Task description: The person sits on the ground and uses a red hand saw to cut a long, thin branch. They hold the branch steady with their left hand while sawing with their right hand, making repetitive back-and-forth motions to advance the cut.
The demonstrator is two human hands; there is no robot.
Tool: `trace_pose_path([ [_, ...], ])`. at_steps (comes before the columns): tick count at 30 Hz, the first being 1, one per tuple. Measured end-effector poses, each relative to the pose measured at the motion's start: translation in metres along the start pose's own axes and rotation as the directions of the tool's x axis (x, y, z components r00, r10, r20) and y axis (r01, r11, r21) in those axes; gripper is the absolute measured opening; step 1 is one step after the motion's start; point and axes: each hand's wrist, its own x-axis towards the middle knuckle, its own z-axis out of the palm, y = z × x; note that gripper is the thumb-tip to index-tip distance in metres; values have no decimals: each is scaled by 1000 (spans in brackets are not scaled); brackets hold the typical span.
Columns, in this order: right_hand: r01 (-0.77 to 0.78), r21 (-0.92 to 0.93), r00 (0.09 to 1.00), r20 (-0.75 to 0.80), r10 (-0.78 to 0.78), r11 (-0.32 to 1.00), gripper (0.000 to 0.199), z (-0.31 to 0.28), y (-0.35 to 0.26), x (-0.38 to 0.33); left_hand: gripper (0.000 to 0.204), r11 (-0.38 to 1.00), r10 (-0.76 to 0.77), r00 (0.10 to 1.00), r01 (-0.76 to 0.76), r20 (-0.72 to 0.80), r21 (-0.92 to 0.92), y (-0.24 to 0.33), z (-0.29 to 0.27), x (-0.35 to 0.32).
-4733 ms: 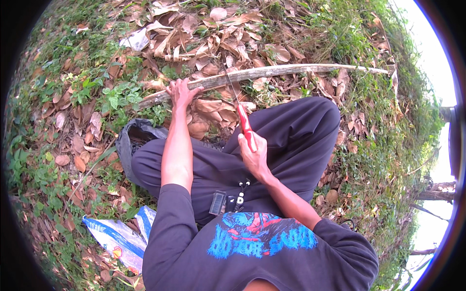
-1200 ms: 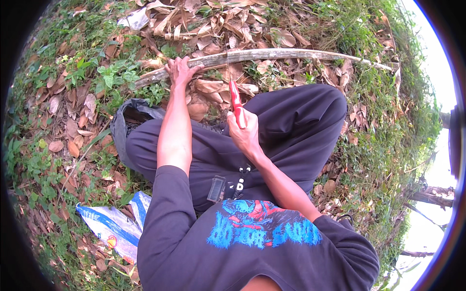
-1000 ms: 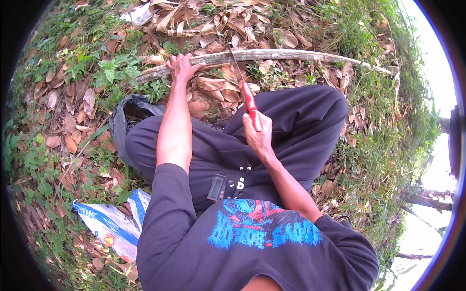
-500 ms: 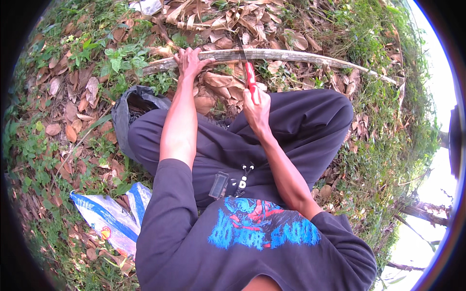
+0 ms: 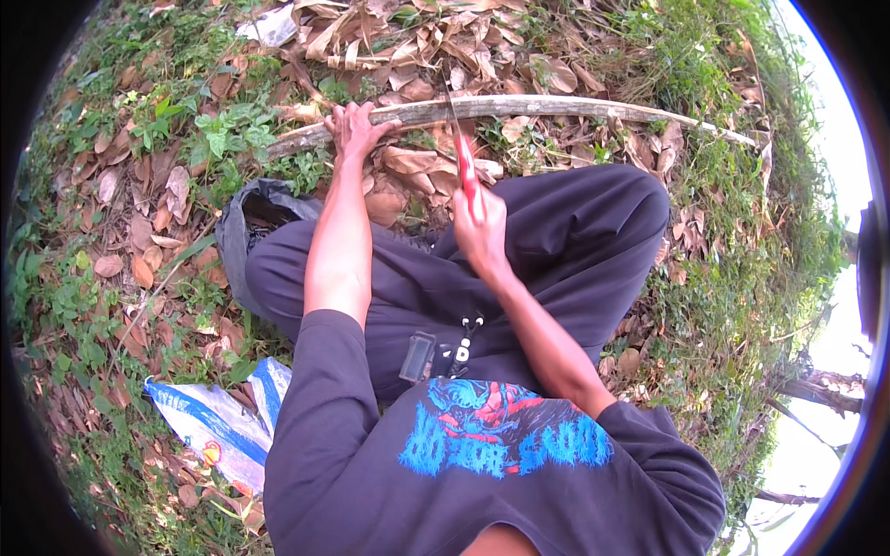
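Head view: a long, pale, dry branch (image 5: 519,108) is laid crosswise on the ground beyond the person's crossed legs. It is pinned near its thicker end by the left hand (image 5: 352,130), closed over it, probably to steady it. A knife (image 5: 464,157) with a red handle is gripped in the right hand (image 5: 480,227), its thin blade meeting the rough bark. Brittle brown leaves (image 5: 408,167) and grass are spread around.

Outdoor scrubland: dry leaves (image 5: 417,167), weeds (image 5: 218,134) and grass (image 5: 742,278).
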Motion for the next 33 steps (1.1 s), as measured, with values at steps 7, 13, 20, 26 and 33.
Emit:
trace_pose_path([
  [7, -79, 77, 996, 54, 75, 994, 23, -15, 5, -33, 78, 999, 8, 999, -7, -39, 32, -4, 8, -1],
  [13, -21, 2, 998, 58, 21, 1000, 20, 2, 22, 19, 80, 1000, 7, 999, -8, 31, 26, 1, 7, 4],
  [20, 74, 18, 992, 101, -75, 997, 20, -15, 25, -2, 83, 999, -5, 998, 3, 56, 37, 1, 3, 5],
  [26, -61, 323, 968, 251, -23, 944, 13, -1, 18, 9, 83, 1000, -17, 996, 17, 88, 2, 4, -2, 4],
  [33, -120, 95, 973, 210, 98, 988, 17, 4, 33, 10, 83, 1000, -6, 997, 5, 83, 9, 5, -3, 4],
])
